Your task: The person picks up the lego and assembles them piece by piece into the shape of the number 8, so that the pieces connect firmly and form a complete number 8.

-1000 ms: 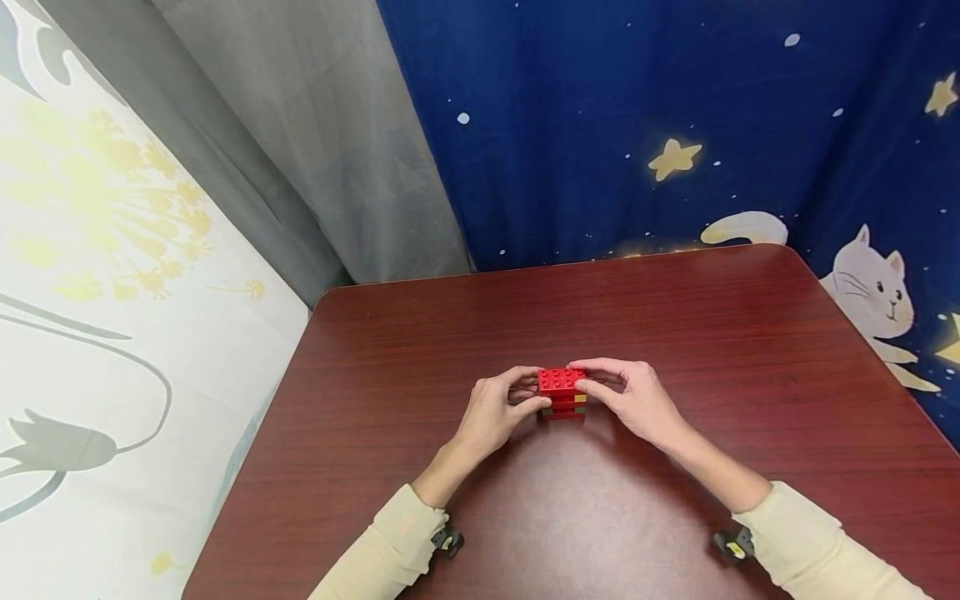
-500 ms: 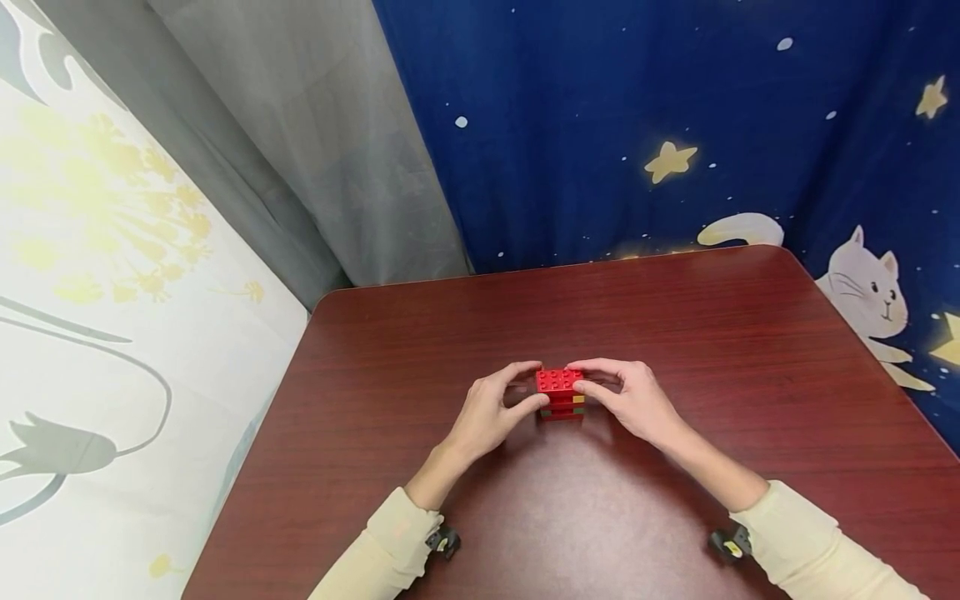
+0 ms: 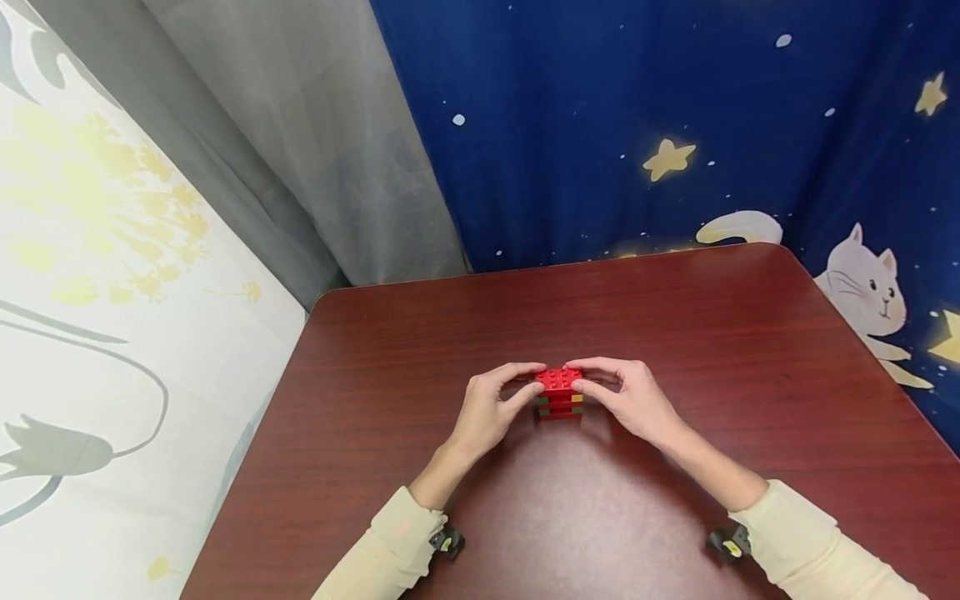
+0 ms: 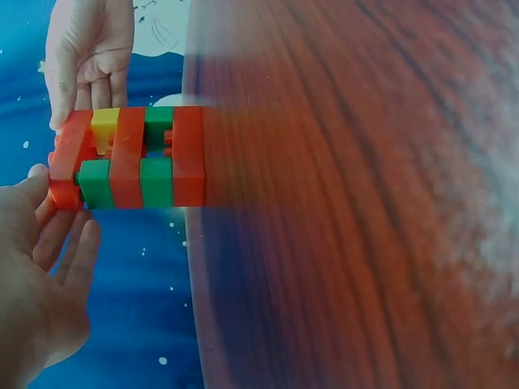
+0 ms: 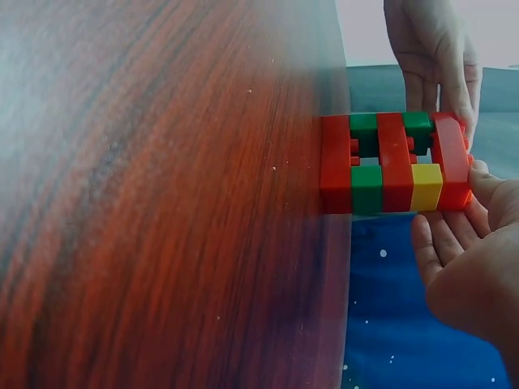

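Note:
A small tower of toy building bricks stands upright on the table. Its top red brick [image 3: 558, 381] has rows of studs and sits slightly askew in both wrist views. Under it are a green brick [image 4: 96, 183] and a yellow brick [image 5: 426, 187], with a gap between them. Lower come a middle red brick [image 4: 127, 159], two more green bricks and a bottom red brick [image 5: 336, 165]. My left hand [image 3: 482, 410] pinches the top brick's left end between thumb and fingers. At the right end, my right hand [image 3: 632, 398] grips the same brick.
The tower rests on a dark red wood-grain table [image 3: 420, 333]. Behind the far edge hang a blue star-patterned curtain [image 3: 570, 125] and a grey curtain [image 3: 300, 125]. A pale floral cloth [image 3: 112, 333] is at the left. Dark wrist devices [image 3: 448, 542] sit at both cuffs.
My left thumb has moved up from the tower's side to the top red brick, and the left fingers have come to its back corner. My right hand has stayed nearly still.

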Demonstrator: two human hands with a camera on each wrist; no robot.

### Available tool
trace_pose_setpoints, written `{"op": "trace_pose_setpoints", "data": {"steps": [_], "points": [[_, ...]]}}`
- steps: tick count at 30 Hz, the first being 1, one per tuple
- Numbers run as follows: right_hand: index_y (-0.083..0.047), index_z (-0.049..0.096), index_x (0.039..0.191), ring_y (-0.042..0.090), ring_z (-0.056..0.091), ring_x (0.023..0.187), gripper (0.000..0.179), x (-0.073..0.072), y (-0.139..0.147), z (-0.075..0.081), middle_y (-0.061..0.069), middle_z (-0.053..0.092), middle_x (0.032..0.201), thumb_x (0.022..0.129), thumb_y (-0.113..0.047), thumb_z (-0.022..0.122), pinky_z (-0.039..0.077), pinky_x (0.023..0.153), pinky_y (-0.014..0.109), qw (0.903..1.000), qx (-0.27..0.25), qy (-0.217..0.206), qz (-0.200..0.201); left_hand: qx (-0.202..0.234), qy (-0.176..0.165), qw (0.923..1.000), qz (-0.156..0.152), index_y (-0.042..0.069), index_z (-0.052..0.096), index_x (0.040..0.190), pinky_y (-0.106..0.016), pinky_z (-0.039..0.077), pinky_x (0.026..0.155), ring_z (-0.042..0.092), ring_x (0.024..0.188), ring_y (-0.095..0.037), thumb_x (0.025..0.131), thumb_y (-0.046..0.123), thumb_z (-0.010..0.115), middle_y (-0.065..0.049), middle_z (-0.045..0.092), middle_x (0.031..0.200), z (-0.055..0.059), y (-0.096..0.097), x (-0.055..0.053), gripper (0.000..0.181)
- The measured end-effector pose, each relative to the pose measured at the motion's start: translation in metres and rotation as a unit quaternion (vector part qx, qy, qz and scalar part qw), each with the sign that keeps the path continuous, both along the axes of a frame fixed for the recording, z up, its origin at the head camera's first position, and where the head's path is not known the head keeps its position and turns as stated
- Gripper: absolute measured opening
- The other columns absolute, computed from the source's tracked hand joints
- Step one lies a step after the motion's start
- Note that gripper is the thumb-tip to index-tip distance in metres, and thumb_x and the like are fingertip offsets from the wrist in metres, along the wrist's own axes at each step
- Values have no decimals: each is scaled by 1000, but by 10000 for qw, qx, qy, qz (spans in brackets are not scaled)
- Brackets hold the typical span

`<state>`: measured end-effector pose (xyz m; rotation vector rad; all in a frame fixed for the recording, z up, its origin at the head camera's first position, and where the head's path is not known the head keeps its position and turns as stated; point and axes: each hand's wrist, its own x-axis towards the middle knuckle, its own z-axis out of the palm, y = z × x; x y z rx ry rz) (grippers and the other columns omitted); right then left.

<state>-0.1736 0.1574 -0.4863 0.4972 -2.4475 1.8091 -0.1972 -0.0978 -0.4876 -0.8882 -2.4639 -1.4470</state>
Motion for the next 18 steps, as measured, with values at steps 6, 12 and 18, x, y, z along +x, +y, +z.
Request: {"op": "trace_pose_setpoints", "data": {"steps": [6,12,18], "points": [[-10,76,130,20,77,104,35,0,0,1,9,77,121,97,-19,81,60,84,20,10000,-15,-76,-6,-30,-88,9999,50,14,77,131,-27,59,94,71,111,-6,98,23,79,4,76,123,0,0,0,34],[-10,76,130,20,77,104,34,0,0,1,9,77,120,97,-19,81,59,83,20,10000,5,-3,-11,43,-95,9999,75,16,77,130,-27,59,94,72,111,-7,98,22,79,4,77,121,-2,0,-1,32],[-10,76,130,20,77,104,35,0,-1,2,8,77,120,97,-19,81,59,83,19,10000,46,3,-27,0,-106,9999,70,16,77,130,-27,59,94,72,111,-7,98,22,79,5,77,121,1,0,0,33]]}}
